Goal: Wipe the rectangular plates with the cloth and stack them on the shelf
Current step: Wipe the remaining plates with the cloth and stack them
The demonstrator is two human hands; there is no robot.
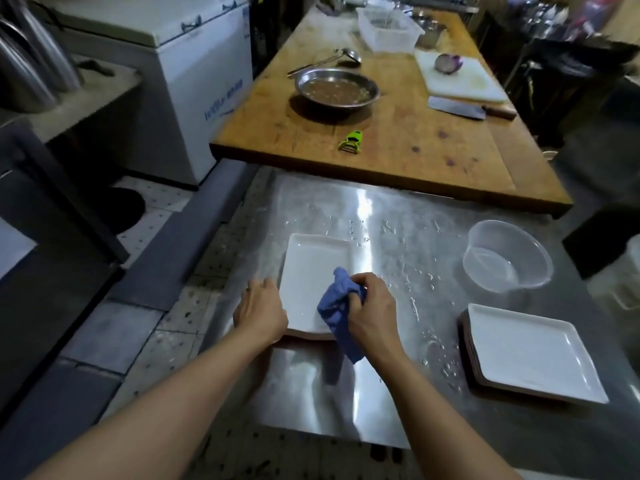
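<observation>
A white rectangular plate lies flat near the left edge of the steel surface, its long axis running away from the person, tilted slightly rightward at the far end. It seems to sit on top of other plates, a darker rim showing at its near edge. The right hand has its fingers curled tight round a crumpled blue cloth, holding it on the plate's near right part, with a tail of cloth hanging over the near edge. The left hand rests at the plate's near left edge, fingers fairly straight; whether they hook under the rim I cannot tell.

To the right, well apart, sits a stack of plates, glossy white on top with brownish rims below. Beyond it stands a clear plastic bowl, round and see-through. The steel is shiny and beaded with water drops.

Behind the steel lies a worn wooden table carrying a shallow metal pan, a green peeler, a cleaver, a white cutting board with a purple onion, and a white basket. A white chest freezer stands at left over a tiled floor.
</observation>
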